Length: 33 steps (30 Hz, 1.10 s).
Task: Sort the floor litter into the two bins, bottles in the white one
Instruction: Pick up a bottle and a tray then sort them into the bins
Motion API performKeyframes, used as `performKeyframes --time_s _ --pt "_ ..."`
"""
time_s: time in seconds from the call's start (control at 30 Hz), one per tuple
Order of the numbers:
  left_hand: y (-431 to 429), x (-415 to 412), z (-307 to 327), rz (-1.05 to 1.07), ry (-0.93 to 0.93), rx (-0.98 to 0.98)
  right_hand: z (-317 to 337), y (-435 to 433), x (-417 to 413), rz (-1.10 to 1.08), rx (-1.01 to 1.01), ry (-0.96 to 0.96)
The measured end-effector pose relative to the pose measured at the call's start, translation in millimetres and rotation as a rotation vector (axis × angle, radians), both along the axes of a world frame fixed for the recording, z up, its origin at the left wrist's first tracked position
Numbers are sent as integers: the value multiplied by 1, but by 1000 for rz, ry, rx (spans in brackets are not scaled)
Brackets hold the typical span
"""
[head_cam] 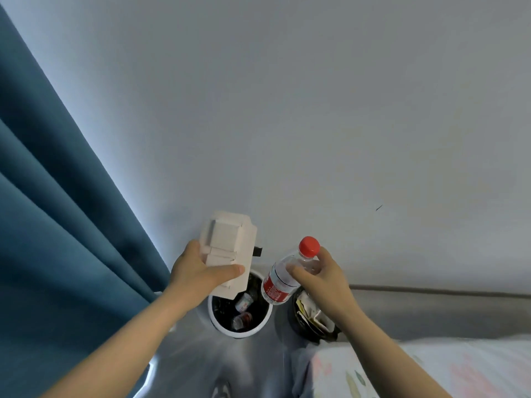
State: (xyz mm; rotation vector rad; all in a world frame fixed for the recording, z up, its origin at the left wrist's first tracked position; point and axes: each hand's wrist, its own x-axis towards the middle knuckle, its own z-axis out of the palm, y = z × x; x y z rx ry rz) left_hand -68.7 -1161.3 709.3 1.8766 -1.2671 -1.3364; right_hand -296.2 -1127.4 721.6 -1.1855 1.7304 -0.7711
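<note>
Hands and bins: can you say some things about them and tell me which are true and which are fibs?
1. The right hand holds a clear plastic bottle with a red cap and red label. True.
2. The left hand holds nothing. False: it grips a white piece of folded cardboard packaging.
3. The round white bin with a black liner already has two small clear bottles inside. True.
4. The black bin is full of bottles. False: it holds crumpled paper litter, and no bottle shows in it.
</note>
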Motion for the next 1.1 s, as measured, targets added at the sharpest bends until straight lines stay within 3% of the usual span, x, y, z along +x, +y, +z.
performKeyframes --time_s 0.47,0.73,0.93,1.1 --pt "-30 6 -209 45 -204 349 -236 -62 1 -71 273 146" --pt "-26 0 -333 44 -243 445 -367 -87 -1 -24 316 180" --pt "-21 -12 -388 -14 -269 479 -427 -90 -6 -9 343 162" --pt "-24 -32 -402 -122 -310 465 -437 -74 -27 -18 414 106"
